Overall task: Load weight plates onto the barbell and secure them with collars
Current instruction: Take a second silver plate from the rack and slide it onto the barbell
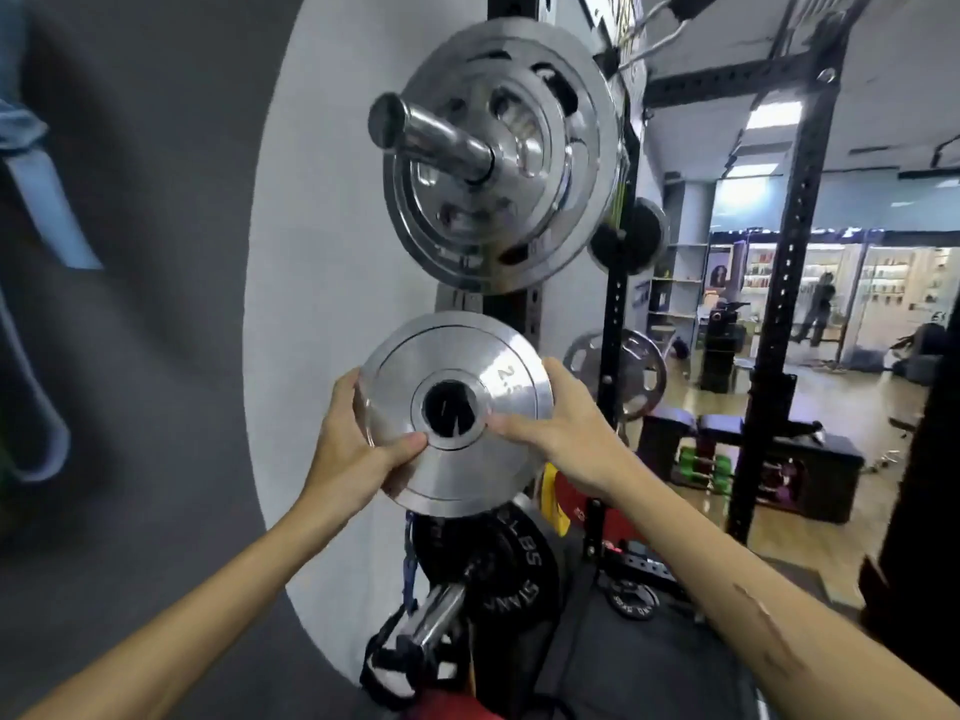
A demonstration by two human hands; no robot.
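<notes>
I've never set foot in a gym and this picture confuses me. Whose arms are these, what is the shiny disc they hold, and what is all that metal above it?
The picture comes from a camera worn on a person's head, so you look down along their own bare arms. The left hand and the right hand hold a small silver metal weight plate with a round centre hole, one hand on each side, thumbs near the hole. Above it, the chrome end of a barbell sticks out toward the camera, with a large silver plate with cut-out slots already on it. No collar shows on that end. The bar sits on a black steel rack with rows of holes. Lower down, black plates marked LBS hang on another peg. Behind is the gym floor.
</notes>
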